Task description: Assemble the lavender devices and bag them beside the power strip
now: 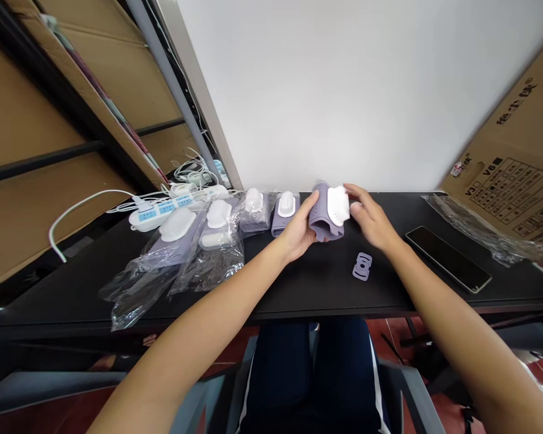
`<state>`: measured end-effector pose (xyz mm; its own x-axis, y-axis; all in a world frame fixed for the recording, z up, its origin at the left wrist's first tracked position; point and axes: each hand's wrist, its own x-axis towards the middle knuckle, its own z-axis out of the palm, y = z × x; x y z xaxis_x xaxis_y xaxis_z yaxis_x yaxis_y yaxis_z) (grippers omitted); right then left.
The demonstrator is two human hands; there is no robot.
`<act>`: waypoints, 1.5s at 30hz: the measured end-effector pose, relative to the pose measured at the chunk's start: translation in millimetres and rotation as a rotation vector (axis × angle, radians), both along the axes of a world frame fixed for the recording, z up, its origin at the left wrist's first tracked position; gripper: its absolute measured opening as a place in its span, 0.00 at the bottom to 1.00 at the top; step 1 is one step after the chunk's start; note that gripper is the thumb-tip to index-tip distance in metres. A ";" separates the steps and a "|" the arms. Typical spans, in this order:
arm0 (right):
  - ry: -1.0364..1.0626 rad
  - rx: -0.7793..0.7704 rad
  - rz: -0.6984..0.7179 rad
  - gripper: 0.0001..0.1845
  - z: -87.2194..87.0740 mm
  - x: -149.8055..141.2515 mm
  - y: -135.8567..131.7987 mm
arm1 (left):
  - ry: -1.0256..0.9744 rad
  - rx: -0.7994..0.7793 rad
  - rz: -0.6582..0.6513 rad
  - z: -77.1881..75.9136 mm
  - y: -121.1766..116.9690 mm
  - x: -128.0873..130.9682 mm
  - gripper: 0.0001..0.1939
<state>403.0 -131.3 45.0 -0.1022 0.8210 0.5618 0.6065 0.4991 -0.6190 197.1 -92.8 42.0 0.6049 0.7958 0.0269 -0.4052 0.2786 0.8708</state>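
Observation:
My left hand [298, 232] is closed round a soft purple wrap [319, 211], bent into a tube with its hollow end facing me. A white plastic unit [338, 206] is fixed on the wrap's right side. My right hand [371, 220] is at that unit's right edge, thumb and fingers apart and bent; its fingertips are at or against the edge, and I cannot tell how firmly. Below the right hand, a small flat purple slotted piece [362, 266] lies on the black table [308, 289]. Just left of the held wrap stands another purple wrap with a white unit [286, 208].
Several more purple wraps [178, 232] with white units lie leftward in clear plastic bags [140, 289]. Behind them are a power strip [163, 210] and tangled white cables [194, 172]. A phone [447, 258], an empty-looking plastic bag [475, 226] and a cardboard box [516, 144] are at the right.

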 end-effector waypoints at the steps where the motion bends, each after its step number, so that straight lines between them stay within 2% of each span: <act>1: 0.048 -0.015 -0.059 0.36 2.9 6.2 0.8 | -0.040 0.002 0.042 1.5 1.4 -0.7 0.30; 3: 0.062 -0.074 -0.255 0.30 7.0 20.1 3.7 | -0.129 -0.005 0.118 5.1 4.1 -2.9 0.30; 5: -0.031 -0.178 -0.470 0.25 7.1 33.5 8.1 | -0.201 -0.019 0.153 8.7 5.8 -5.6 0.32; 7: -0.168 -0.290 -0.583 0.27 2.7 42.9 13.2 | -0.232 -0.027 0.169 11.5 6.1 -8.1 0.35; 9: -0.293 -0.371 -0.623 0.35 -4.6 45.7 17.5 | -0.224 -0.027 0.192 13.2 5.6 -9.9 0.37; 11: -0.417 -0.424 -0.632 0.39 -11.9 42.6 19.9 | -0.209 -0.022 0.220 14.2 5.0 -10.9 0.38; 15: -0.591 -0.418 -0.595 0.31 -17.7 30.7 18.1 | -0.205 -0.024 0.243 15.1 5.6 -11.2 0.38; 18: -0.610 -0.400 -0.529 0.27 -14.8 25.8 14.7 | -0.204 -0.025 0.269 14.9 8.2 -11.6 0.37; 23: -0.539 -0.447 -0.286 0.26 -9.6 24.2 11.9 | -0.142 -0.026 0.328 14.4 13.6 -14.2 0.37; 27: -0.539 -0.455 -0.281 0.27 -9.7 24.8 12.4 | -0.074 0.030 0.336 13.8 13.8 -15.2 0.39; 31: -0.501 -0.471 -0.398 0.27 -9.8 28.4 12.9 | 0.085 0.209 0.332 9.2 10.7 -12.5 0.39; 35: -0.428 -0.466 -0.497 0.27 -8.1 30.9 11.1 | 0.391 0.468 0.291 3.2 7.0 -10.5 0.46; 40: -0.361 -0.496 -0.493 0.34 -6.3 25.6 8.5 | 0.867 0.849 0.270 5.8 -2.5 -13.6 0.47; 42: -0.334 -0.487 -0.495 0.37 -5.6 23.6 9.1 | 0.966 0.902 0.284 8.1 -5.8 -14.9 0.45; 45: -0.282 -0.413 -0.525 0.34 -3.2 24.9 11.4 | 0.898 0.859 0.307 8.1 -6.0 -15.8 0.40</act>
<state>427.9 -119.9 41.8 0.2685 0.9411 0.2054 0.8664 -0.1428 -0.4785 181.3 -98.8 50.1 0.4736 0.8355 0.2787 0.4682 -0.5068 0.7238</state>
